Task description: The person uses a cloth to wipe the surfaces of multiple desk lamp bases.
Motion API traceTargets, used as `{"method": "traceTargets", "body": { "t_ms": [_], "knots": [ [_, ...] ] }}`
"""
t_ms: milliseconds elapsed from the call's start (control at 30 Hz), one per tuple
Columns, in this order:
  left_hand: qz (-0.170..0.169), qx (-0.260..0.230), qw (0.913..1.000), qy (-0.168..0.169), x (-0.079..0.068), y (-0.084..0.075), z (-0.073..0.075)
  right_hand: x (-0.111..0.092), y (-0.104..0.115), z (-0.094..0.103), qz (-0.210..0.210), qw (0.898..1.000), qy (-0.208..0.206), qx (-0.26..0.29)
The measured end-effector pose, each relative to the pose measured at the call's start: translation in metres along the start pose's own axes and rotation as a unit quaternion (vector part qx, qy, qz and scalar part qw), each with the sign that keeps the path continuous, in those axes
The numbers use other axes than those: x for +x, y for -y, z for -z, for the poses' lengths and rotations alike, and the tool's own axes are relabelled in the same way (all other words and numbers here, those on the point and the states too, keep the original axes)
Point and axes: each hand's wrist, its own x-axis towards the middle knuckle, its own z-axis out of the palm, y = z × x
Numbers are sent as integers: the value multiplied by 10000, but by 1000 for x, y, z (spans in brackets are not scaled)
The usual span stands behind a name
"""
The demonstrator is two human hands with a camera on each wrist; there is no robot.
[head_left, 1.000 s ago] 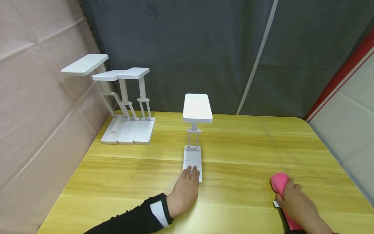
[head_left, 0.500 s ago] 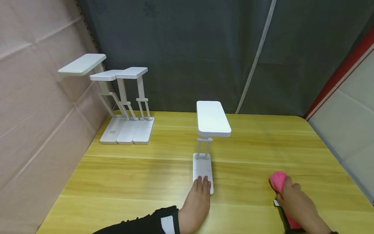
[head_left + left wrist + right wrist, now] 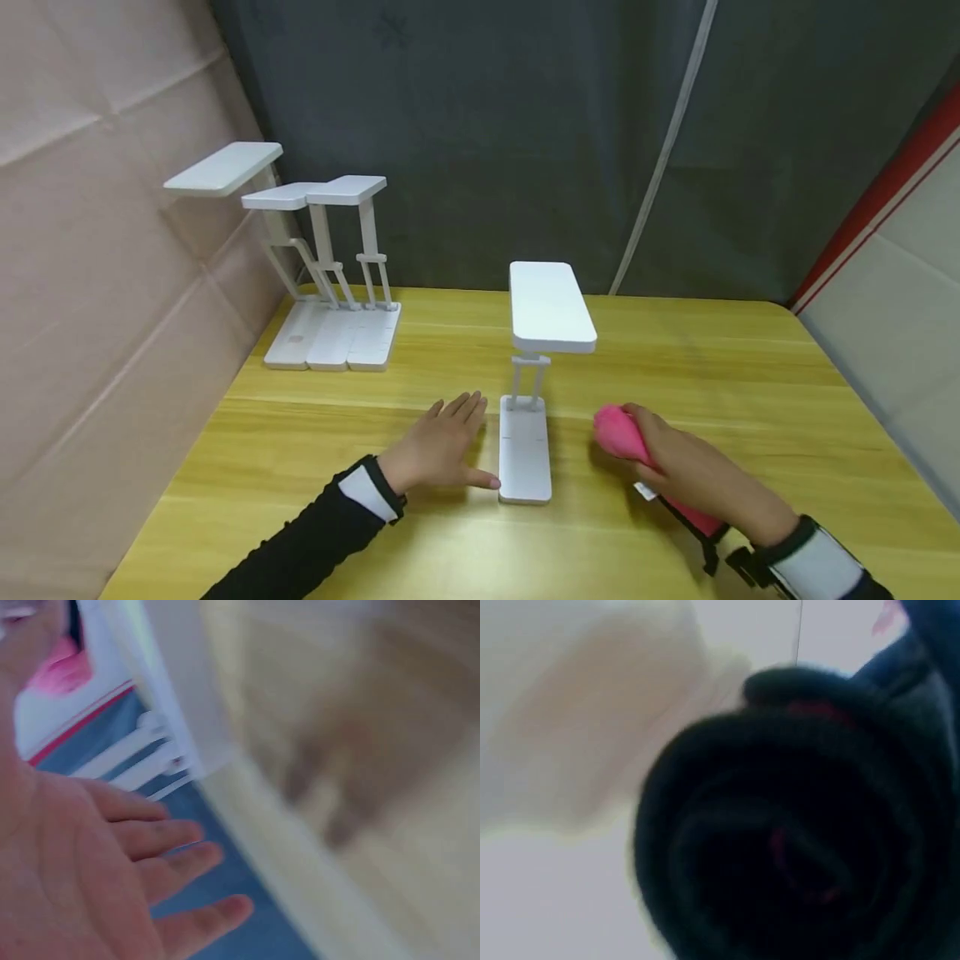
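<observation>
A white folding stand point(image 3: 525, 450) is upright at mid-table in the head view, its flat plate raised on a jointed arm. Just left of its base, my left hand point(image 3: 438, 446) is spread flat, the thumb tip right at the base's edge. In the left wrist view the fingers of that hand point(image 3: 82, 862) are straight with nothing in them. To the right of the stand, my right hand point(image 3: 697, 471) grips a soft pink item point(image 3: 618, 432) with black edging and a white tag. A dark rolled end point(image 3: 780, 765) fills much of the blurred right wrist view.
Three similar white stands point(image 3: 330, 337) stand side by side at the back left of the wooden table point(image 3: 247, 500). A dark curtain point(image 3: 480, 133) hangs behind, a pale cloth wall point(image 3: 97, 292) on the left, and a white panel with red trim point(image 3: 915, 333) on the right.
The white stand has come right and nearer. My left hand has let it go and spread to its left. My right hand has brought the pink item left, towards the stand.
</observation>
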Motion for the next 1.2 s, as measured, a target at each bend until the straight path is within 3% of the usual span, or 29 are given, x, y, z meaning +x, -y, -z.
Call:
{"method": "traceTargets", "body": {
  "t_ms": [100, 233, 333, 433, 700, 1200],
  "knots": [
    [-106, -505, 9987, -7, 11, 8, -13, 30, 13, -10, 681, 9973, 266, -25],
    [-142, -768, 9969, 21, 20, 11, -28, 61, 24, -27, 1396, 9890, 287, -393],
    [-173, -738, 9970, 134, 22, 11, -31, 72, 30, -35, 1685, 9824, 126, -796],
    [-225, -540, 9981, 187, 23, 9, -30, 76, 33, -38, 1701, 9806, 55, -969],
    [-149, 418, 9989, 159, 27, 7, -21, 67, 39, -36, 1715, 9817, 490, -668],
    [-16, 528, 9985, 133, 29, 4, -16, 27, 52, -34, 2392, 9653, 1044, -39]
  ]
}}
